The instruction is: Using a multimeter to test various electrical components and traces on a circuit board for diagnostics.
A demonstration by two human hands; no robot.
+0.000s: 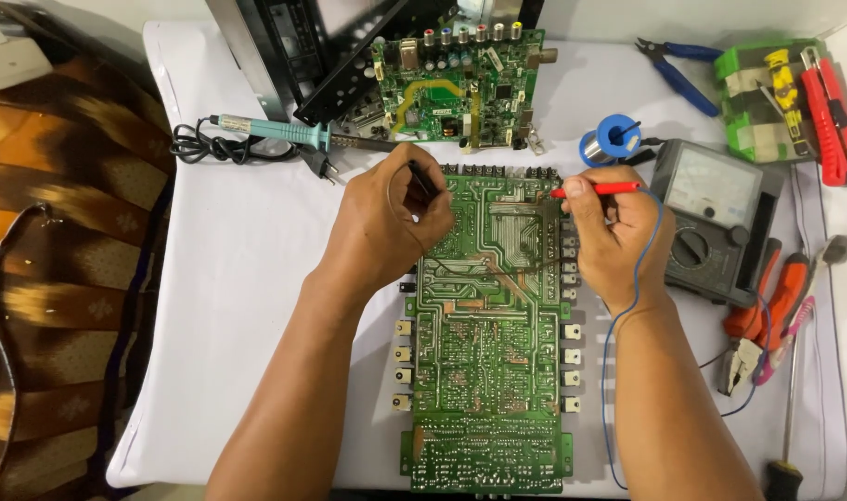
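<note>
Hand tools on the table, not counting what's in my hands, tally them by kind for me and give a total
Soldering iron: 1
Blue-handled cutters: 1
Orange-handled pliers: 1
Screwdriver: 1
Red-handled tool on the green box: 1
Total: 5

Only real display here is the analog multimeter (716, 223) on the right side of the table: dark grey box, pale rectangular dial window up top, round selector knob below it. Further back in the right corner there's a green boxy case (767, 97) with yellow and whitish patches on it.
</note>
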